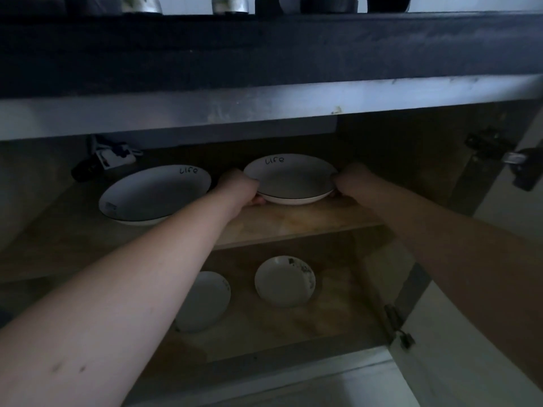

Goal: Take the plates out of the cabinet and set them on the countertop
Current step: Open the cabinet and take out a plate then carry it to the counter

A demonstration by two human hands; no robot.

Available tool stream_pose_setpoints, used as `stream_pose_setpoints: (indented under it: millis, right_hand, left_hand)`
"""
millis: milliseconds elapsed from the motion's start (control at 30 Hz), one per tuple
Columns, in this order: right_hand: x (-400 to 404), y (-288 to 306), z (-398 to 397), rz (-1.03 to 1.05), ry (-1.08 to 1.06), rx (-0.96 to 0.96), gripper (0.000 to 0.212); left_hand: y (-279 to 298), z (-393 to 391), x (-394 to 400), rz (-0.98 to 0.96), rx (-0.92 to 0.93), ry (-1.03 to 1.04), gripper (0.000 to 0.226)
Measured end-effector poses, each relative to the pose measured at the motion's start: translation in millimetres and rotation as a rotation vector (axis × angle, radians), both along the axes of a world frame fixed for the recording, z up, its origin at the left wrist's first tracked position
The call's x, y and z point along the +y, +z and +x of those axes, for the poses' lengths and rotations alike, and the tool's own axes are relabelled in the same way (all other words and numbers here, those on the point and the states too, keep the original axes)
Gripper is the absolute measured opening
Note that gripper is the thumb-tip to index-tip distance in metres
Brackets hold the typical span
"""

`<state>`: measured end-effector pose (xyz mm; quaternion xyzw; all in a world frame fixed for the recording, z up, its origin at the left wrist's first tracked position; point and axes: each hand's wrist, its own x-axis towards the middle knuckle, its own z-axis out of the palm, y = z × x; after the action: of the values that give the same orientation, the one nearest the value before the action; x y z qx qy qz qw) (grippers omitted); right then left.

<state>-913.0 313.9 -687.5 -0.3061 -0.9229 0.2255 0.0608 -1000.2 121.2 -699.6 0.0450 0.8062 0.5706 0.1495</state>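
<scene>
Inside the open cabinet, a white plate marked "Life" (289, 179) is on the right part of the upper shelf (308, 221). My left hand (239, 186) grips its left rim and my right hand (351, 179) grips its right rim. A second, larger "Life" plate (154, 195) rests on the same shelf to the left, untouched. On the lower shelf lie two smaller white plates: one (284, 281) in the middle and one (202, 301) partly hidden behind my left forearm. The dark countertop (264, 48) runs above the cabinet.
A dark object with a white label (108, 158) lies at the back left of the upper shelf. The cabinet door (458, 362) hangs open at the right, with hinges (487, 142) on the side wall. Pots and cookware (229, 4) stand on the countertop.
</scene>
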Motion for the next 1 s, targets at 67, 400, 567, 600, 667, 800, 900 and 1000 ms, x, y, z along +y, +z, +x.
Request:
stream_pose_setpoints:
  millis: [67,400,567,600,667,800,900,1000]
  right_hand:
    - [1.4,-0.4,1.4,-0.058,-0.004,0.034,0.032]
    - [5.9,9.1,30.8,-0.598,-0.019,0.218,0.043]
    - [-13.7,24.3,90.4,-0.69,-0.024,0.179,0.048]
    - [-21.0,26.3,105.0,-0.637,-0.029,0.153,0.046]
    - [-37.6,34.7,138.2,-0.554,-0.059,0.088,0.043]
    - [-74.7,67.9,202.6,-0.636,-0.077,0.011,0.055]
    - [-103.4,105.6,246.7,-0.663,-0.113,-0.008,0.056]
    - [-137.1,138.5,285.5,-0.67,-0.077,-0.071,0.054]
  left_hand:
    - [0.4,2.0,-3.6,0.027,0.0,-0.013,0.039]
    - [18.2,38.3,-27.7,0.154,-0.009,-0.086,0.034]
    - [54.2,92.6,-57.3,0.08,-0.155,-0.126,0.041]
    - [59.0,108.3,-62.2,0.054,-0.177,-0.144,0.043]
    - [70.6,140.5,-71.3,0.036,-0.193,-0.169,0.041]
    - [100.0,192.3,-103.1,-0.129,-0.241,-0.182,0.054]
    - [124.6,227.6,-134.2,-0.161,-0.277,-0.211,0.052]
    - [144.0,265.2,-172.8,-0.171,-0.322,-0.172,0.061]
